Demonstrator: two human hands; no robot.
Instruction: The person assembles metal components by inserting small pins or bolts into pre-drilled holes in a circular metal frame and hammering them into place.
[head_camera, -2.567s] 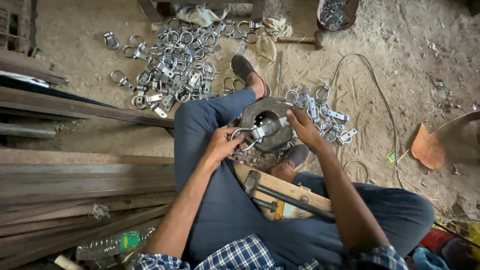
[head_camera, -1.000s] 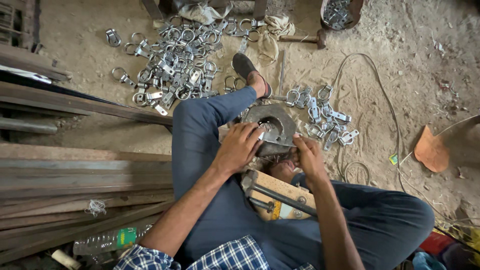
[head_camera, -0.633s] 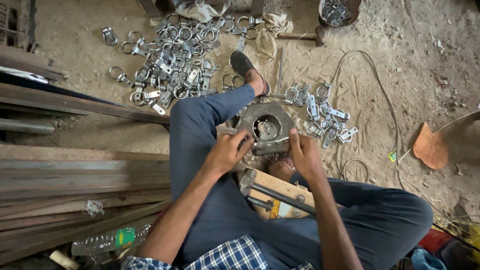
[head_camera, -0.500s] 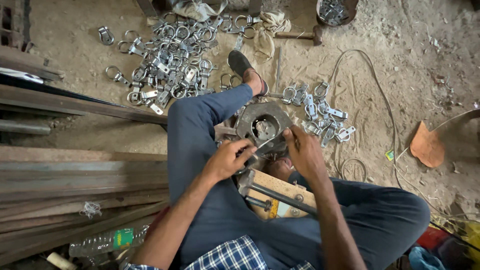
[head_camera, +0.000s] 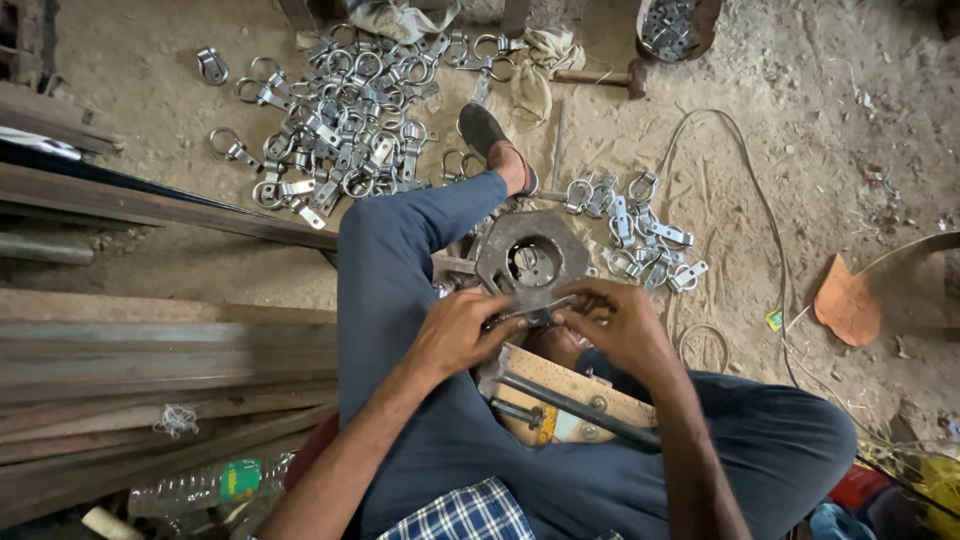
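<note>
Left hand & right hand both pinch a small metal clamp btwn fingertips, just over the near edge of the metal disc. Loose clamps lie on floor right of disc.

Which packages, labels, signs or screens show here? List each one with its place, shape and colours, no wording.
Bottle: lies on its side at lower left by the planks, clear plastic, with a green wrap label.
Scrap: small green and yellow paper piece on the dirt floor, right of the person's knee.
No signs or screens show.
</note>
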